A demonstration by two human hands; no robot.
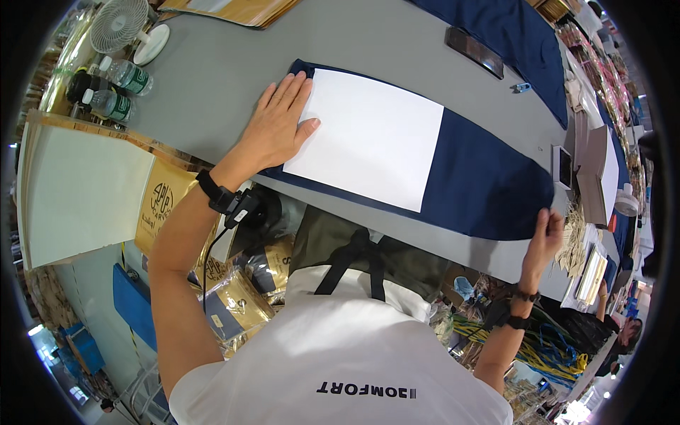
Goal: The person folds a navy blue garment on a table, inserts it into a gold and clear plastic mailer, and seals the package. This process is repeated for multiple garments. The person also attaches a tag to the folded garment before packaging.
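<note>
A long piece of folded navy fabric [478, 175] lies across the grey table in front of me. On its left part rests a rectangular white sheet [366, 138], with navy cloth showing along its edges. My left hand [281, 122] is laid flat, palm down, over the sheet's left edge and the fabric's left end, its thumb on the sheet. At the fabric's far right end, my right hand [548, 234] pinches the corner of the cloth between thumb and fingers. The sheet's left edge is partly hidden under my left hand.
A dark smartphone [474, 52], a small blue clip [521, 87] and more navy fabric [510, 42] lie towards the table's back right. Two plastic bottles [127, 76] and a white fan [119, 24] stand at the left. Golden packages [244, 305] sit below the table edge.
</note>
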